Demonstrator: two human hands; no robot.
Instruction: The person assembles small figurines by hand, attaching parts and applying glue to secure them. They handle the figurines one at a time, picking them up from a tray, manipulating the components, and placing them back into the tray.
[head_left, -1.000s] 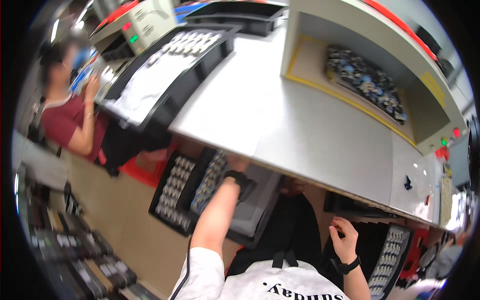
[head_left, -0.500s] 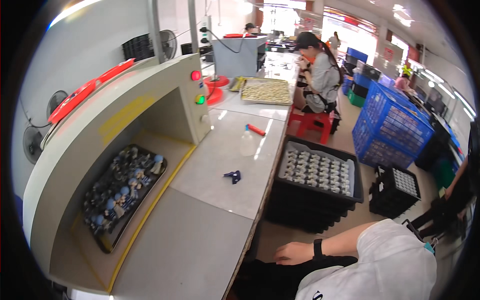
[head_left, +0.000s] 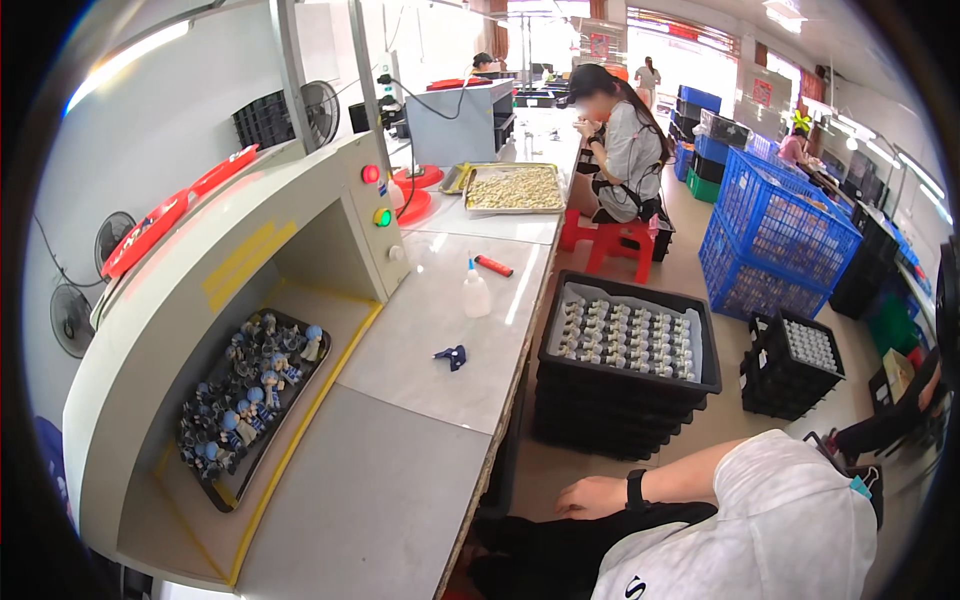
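My right hand lies on the black trousers over my thigh, fingers loosely bent downward with nothing visible in them. A black watch circles that wrist. My left hand is out of the picture. On the worktable, left of my legs, a small dark blue piece lies alone. Beyond it stands a clear squeeze bottle beside a red tube-like item. A black tray full of small blue, white and dark figures sits in the opening of a beige machine.
Stacked black crates stand against the table's right side, the top one holding rows of small white-and-dark parts. Blue mesh crates are farther right. A co-worker sits on a red stool near a metal tray of pale pieces.
The view has shifted slightly, so the table and machine appear a little displaced. My right hand stays on my thigh. The seated co-worker's head has turned a little.
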